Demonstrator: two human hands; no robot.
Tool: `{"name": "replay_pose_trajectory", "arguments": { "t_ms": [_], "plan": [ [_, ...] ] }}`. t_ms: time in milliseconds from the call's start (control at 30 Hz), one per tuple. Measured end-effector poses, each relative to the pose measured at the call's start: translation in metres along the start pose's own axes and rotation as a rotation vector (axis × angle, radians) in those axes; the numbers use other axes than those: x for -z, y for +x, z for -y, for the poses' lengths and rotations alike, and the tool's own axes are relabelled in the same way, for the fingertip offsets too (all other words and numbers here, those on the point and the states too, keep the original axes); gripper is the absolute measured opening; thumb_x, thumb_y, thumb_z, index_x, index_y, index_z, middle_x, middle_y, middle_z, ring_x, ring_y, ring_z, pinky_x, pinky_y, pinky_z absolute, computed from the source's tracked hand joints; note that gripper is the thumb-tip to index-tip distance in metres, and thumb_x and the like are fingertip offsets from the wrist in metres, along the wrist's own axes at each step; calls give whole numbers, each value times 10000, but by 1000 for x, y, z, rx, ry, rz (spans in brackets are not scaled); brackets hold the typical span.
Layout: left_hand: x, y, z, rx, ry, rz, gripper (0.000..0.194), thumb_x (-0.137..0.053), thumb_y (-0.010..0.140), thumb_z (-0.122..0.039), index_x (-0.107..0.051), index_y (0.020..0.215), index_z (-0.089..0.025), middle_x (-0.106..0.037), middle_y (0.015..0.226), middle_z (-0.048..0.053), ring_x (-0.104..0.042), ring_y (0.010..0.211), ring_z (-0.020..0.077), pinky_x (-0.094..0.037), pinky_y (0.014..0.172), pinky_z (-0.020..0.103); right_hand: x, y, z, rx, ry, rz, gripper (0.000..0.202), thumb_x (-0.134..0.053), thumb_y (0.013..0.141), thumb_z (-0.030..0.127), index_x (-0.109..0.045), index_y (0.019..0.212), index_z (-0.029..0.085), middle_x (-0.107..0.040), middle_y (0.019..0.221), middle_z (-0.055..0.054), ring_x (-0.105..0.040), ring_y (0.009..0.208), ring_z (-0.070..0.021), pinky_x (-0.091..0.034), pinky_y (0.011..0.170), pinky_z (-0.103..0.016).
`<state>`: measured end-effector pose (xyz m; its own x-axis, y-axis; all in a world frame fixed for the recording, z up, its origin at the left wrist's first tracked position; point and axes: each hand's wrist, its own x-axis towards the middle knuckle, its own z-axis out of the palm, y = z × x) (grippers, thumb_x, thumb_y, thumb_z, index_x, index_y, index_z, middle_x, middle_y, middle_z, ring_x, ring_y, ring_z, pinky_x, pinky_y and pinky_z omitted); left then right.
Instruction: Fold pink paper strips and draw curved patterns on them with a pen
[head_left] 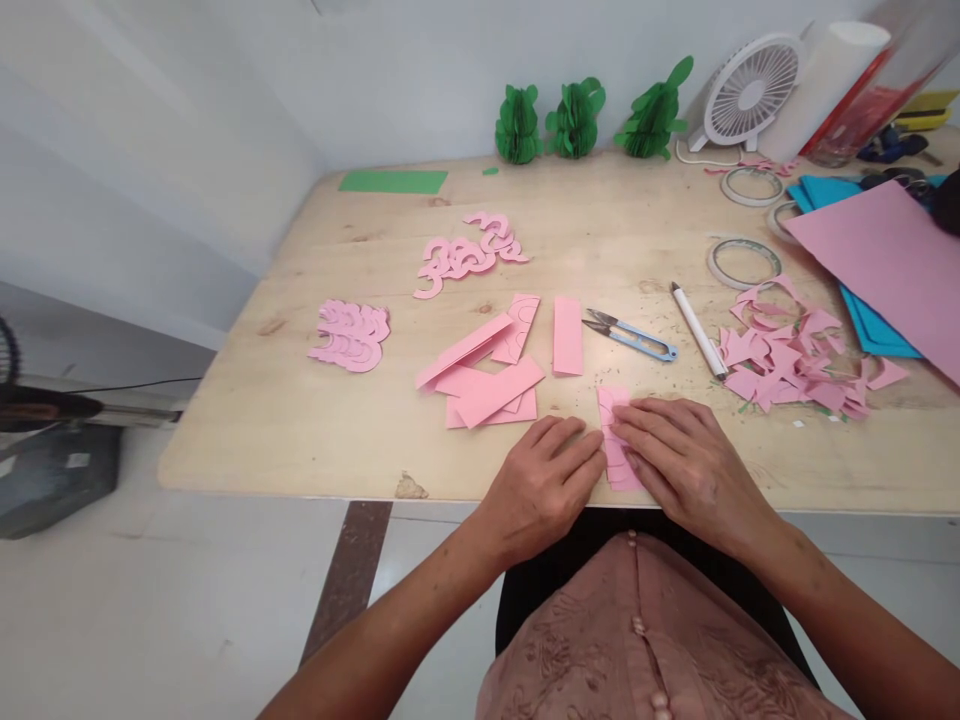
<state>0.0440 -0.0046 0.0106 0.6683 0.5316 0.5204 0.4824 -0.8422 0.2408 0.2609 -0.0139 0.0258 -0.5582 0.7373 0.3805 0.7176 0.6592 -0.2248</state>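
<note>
Here, left hand (551, 478) and right hand (684, 462), half-curled, press pink strip (615, 468); clear container (846, 128) behind.

Both hands (622, 475) press a pink strip (616, 455); snips (634, 335) lie beyond.

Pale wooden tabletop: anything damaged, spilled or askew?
Yes. A rough brown patch near the front edge of the tabletop looks like surface damage. Loose pink paper scraps lie strewn right of the white pen. The rightmost green paper figure leans.
</note>
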Motion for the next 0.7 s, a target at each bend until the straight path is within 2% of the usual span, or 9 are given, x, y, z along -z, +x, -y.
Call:
{"name": "replay_pose_trajectory", "arguments": {
  "t_ms": [133, 333, 700],
  "plan": [
    [0, 0, 0, -1, 6, 7, 176, -534, 889, -66, -611, 1036, -123, -690, 1122, 98, -587, 1044, 242, -511, 877, 409, 1, 1, 1, 11, -15, 1, 278, -563, 907, 113, -639, 1175, 121, -683, 1231, -104, -584, 1164, -270, -451, 935, -461],
    [0, 0, 0, 9, 1, 15, 182, -515, 904, -77, -609, 1046, -141, -689, 1124, 96, -590, 1038, 239, -520, 856, 412, 0, -1, 0, 4, -12, 4, 303, -546, 917, 111, -628, 1205, 154, -675, 1250, -96, -576, 1171, -266, -441, 942, -454],
    [-2, 1, -1, 20, 6, -5, 142, -569, 887, -87, -619, 1010, -136, -695, 1107, 88, -604, 1025, 240, -525, 846, 404, 0, 0, 0, 2, -5, 1, 284, -553, 919, 122, -634, 1190, 142, -682, 1237, -97, -581, 1159, -267, -434, 935, -450]
  ]
}}
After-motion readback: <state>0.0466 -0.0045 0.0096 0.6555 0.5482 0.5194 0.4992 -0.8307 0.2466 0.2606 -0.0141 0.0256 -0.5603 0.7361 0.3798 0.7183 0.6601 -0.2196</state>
